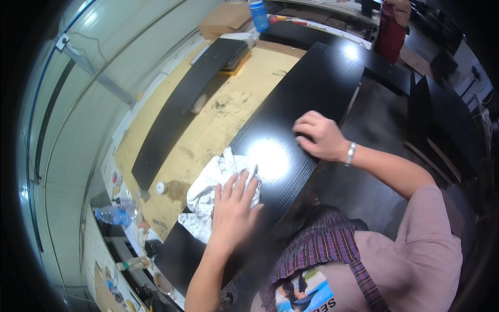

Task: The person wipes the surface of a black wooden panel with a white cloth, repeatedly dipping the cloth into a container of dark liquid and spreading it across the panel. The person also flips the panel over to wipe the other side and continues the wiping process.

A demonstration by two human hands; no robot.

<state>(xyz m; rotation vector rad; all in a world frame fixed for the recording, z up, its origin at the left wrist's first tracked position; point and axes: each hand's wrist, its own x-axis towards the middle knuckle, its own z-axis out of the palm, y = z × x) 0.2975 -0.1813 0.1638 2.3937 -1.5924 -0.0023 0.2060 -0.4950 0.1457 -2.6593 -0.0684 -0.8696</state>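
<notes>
A long, glossy black board [291, 99] with a ribbed grain runs diagonally across the table in front of me. A crumpled white cloth [205, 182] with faint dark marks lies on its near part. My left hand [236, 205] rests over the cloth, fingers spread and stretched out. My right hand [321, 137], with a silver band at the wrist, is over the board near its right edge. Its fingers are loosely bent, the thumb stands apart from them, and nothing shows between. Bright lamp glare covers the board between my hands.
Another narrow black board [182, 109] lies across the yellow tabletop [254, 78] on the left. A small white-capped bottle [171, 189] stands beside the cloth. Plastic bottles [113, 215] line the left edge. At the back are a cardboard box [223, 20], a blue container [258, 15] and a person [392, 28].
</notes>
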